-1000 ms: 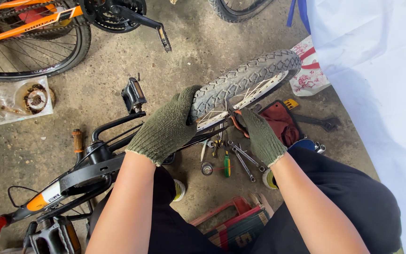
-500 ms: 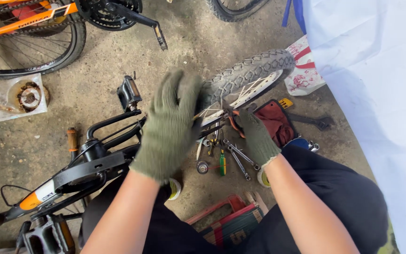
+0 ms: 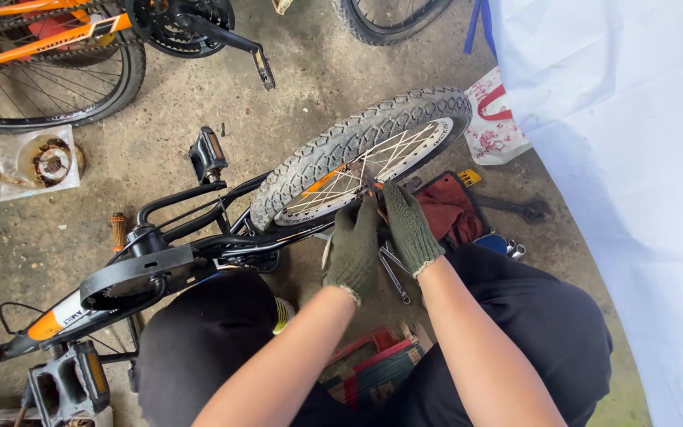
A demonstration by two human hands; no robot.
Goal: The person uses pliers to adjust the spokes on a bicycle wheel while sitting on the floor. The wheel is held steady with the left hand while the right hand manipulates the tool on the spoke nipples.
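A small black bicycle frame [image 3: 191, 257] lies upturned on the concrete floor, its knobby-tyred wheel [image 3: 341, 146] with silver spokes angled up to the right. Both of my hands wear dark green knit gloves and meet at the wheel hub [image 3: 364, 175]. My left hand [image 3: 355, 247] is curled just below the hub, beside the frame's rear end. My right hand [image 3: 409, 225] reaches up from the right, its fingertips pinched at the axle. What the fingers grip there is hidden by the gloves.
Wrenches [image 3: 395, 273] and a red pouch [image 3: 448, 209] lie under my hands. An orange bicycle [image 3: 49, 55] stands at the top left, and a plastic bag of rusty parts [image 3: 29, 162] lies below it. A white sheet [image 3: 618, 182] covers the right side. A red box [image 3: 373, 372] sits between my knees.
My left hand has come off the tyre and dropped down to the hub beside my right hand. The view has shifted slightly, so the wheel now shows uncovered.
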